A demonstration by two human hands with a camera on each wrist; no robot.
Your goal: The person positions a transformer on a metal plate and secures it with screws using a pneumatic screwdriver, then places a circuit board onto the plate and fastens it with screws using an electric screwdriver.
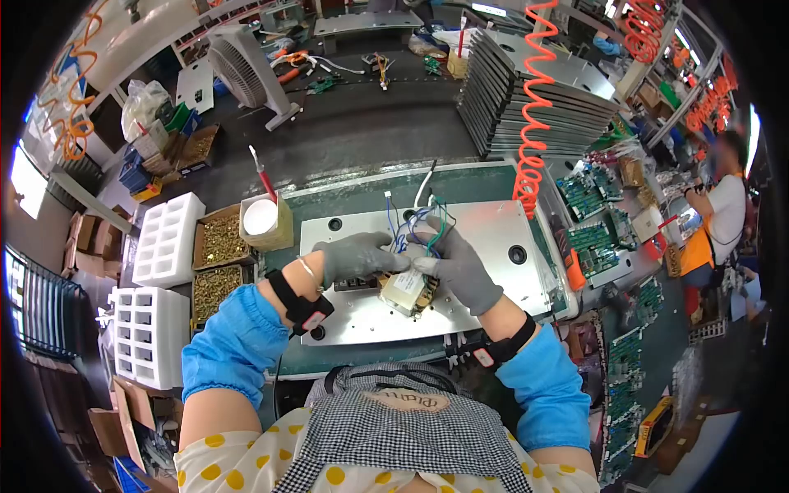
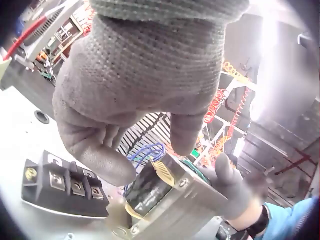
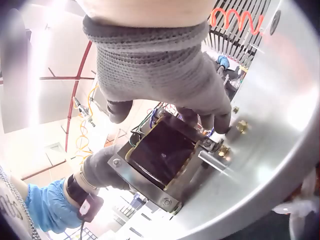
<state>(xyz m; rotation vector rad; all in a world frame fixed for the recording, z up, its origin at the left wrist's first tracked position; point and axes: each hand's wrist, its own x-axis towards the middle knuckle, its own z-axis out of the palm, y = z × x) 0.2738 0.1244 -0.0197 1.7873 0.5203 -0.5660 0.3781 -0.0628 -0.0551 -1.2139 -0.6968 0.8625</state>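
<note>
A transformer (image 1: 404,289) with a pale label, dark windings and metal side brackets sits on a silver metal plate (image 1: 485,230). Blue, green and white wires (image 1: 401,240) rise behind it. My gloved left hand (image 1: 362,256) reaches over from the left, thumb and fingers apart around the wires near the transformer. From the right comes my gloved right hand (image 1: 460,267), its fingers loosely bent among the wires and its thumb by the transformer's top. In the left wrist view, a black terminal block (image 2: 62,185) with screw contacts lies beside the transformer (image 2: 155,192).
Left of the plate are boxes of brass fittings (image 1: 220,238), a cup-like container (image 1: 261,218) and white foam trays (image 1: 168,238). A stack of metal panels (image 1: 526,99) stands behind. An orange coiled hose (image 1: 532,123) hangs at right, near circuit boards (image 1: 583,193). Another person (image 1: 727,197) stands farther right.
</note>
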